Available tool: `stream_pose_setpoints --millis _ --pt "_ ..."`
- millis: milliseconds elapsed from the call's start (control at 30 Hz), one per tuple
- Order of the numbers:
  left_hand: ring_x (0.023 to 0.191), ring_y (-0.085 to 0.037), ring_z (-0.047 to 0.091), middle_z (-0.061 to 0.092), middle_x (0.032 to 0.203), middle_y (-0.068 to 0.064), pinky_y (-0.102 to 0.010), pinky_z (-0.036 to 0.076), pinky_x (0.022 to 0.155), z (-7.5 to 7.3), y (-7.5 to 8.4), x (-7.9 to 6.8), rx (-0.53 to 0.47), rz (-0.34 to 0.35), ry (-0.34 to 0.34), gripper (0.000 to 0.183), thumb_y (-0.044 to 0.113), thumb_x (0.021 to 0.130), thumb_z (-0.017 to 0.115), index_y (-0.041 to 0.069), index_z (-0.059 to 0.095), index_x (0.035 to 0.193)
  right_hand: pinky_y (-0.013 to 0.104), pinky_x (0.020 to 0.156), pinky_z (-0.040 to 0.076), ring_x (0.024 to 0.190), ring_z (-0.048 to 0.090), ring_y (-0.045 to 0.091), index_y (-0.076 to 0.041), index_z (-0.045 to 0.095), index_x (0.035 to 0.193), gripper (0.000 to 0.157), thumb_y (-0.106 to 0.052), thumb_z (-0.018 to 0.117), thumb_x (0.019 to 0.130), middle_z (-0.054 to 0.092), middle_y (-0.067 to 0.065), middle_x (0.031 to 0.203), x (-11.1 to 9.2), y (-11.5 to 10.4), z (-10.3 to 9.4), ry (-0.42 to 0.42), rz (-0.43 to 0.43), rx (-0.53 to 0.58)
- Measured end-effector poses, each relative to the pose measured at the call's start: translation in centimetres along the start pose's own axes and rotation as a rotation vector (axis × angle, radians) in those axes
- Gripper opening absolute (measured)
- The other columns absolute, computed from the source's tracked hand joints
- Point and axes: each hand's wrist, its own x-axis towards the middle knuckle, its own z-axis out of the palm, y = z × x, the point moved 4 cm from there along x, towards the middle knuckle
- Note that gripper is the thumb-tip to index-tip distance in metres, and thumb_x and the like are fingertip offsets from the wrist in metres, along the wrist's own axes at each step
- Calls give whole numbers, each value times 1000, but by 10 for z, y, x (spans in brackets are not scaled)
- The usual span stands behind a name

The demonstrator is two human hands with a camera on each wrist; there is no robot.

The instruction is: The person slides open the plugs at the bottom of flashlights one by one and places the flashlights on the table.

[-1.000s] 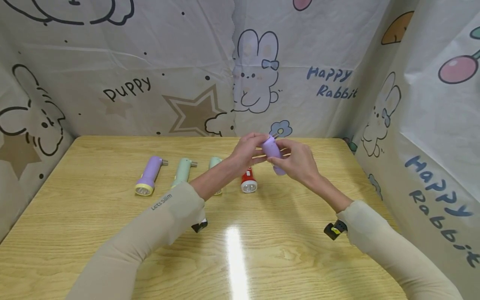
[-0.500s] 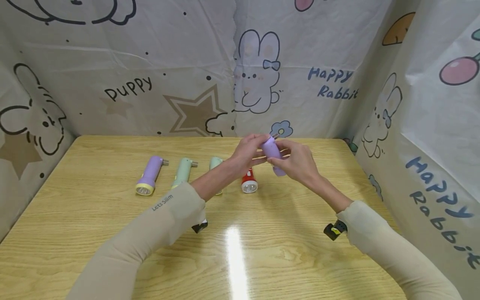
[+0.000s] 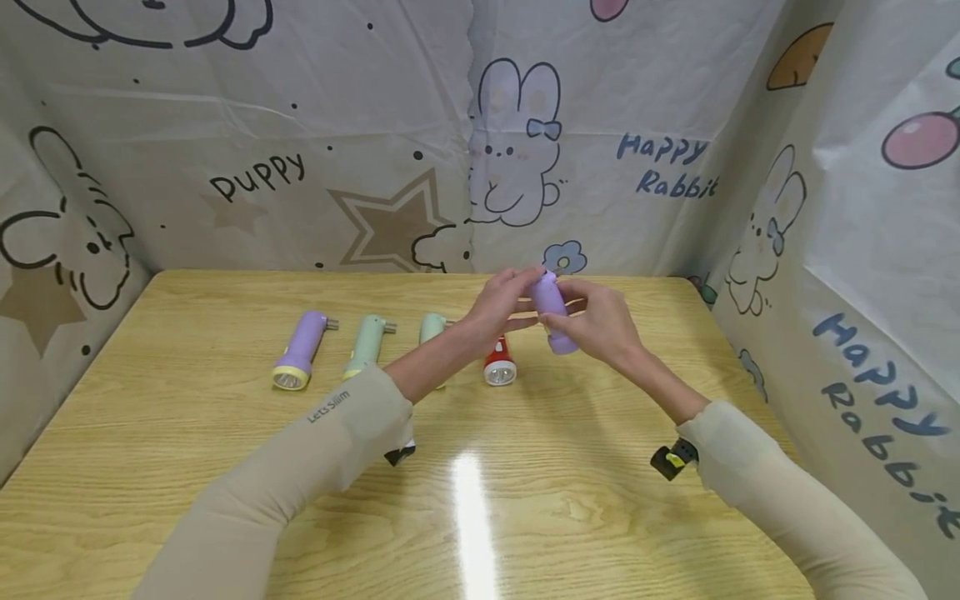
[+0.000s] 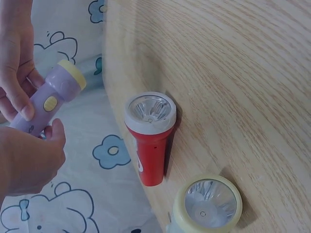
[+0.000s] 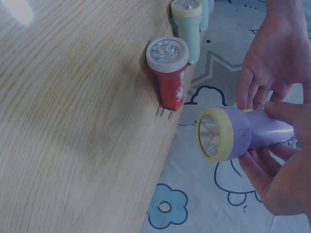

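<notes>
A purple flashlight (image 3: 550,300) with a yellow rim and a yellow switch is held up over the far part of the table between both hands. My right hand (image 3: 603,321) grips its body, thumb on the near side and fingers behind. At the plug end, my left hand (image 3: 497,307) pinches the flashlight, its other fingers stretched out behind. In the right wrist view the clear lens of the purple flashlight (image 5: 265,128) faces left. Below the hands a red flashlight (image 3: 498,364) with a white rim lies on the table, metal prongs visible in the right wrist view.
Left of the red one lie a green flashlight (image 3: 431,327), partly behind my left forearm, another green flashlight (image 3: 366,340) and a purple flashlight (image 3: 302,350) with a yellow rim. A printed cloth (image 3: 390,108) hangs behind and beside the wooden table (image 3: 570,517).
The held purple flashlight has turned between my hands and shifted slightly right, its prongs now showing less. My left fingertips moved a little with it. The flashlights on the table stay put.
</notes>
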Motion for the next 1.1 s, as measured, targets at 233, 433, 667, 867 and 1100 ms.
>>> stream_pose_setpoints --millis 233,433,667,867,1100 --pt "103 -25 55 49 115 -12 -35 50 83 6 -1 -1 28 12 27 41 18 86 64 8 42 119 34 67 54 83 63 19 -6 63 112 41 -28 73 79 65 7 103 1 1 -2 28 46 12" --pt "102 -25 55 49 112 -14 -34 51 80 10 -3 1 36 17 40 40 11 86 64 6 41 119 35 69 54 82 63 18 -6 64 110 40 -30 73 79 65 7 102 2 3 -3 37 62 22" --pt "99 -24 56 49 111 -14 -35 51 81 14 -5 3 51 17 22 38 12 87 62 6 42 118 35 68 54 83 64 19 -5 64 107 40 -32 73 78 65 7 101 1 8 -5 30 92 44" --pt "96 -24 57 49 110 -14 -37 51 81 14 -6 6 95 0 -2 36 13 89 62 6 41 118 36 70 53 84 63 20 -6 64 107 42 -35 72 78 65 6 98 1 12 -4 -2 142 48" --pt "96 -25 58 49 112 -13 -39 50 82 13 -8 11 153 -17 -24 39 16 89 60 6 39 120 37 73 52 90 60 19 -7 63 109 45 -39 72 77 64 5 102 1 17 -3 -47 197 81"
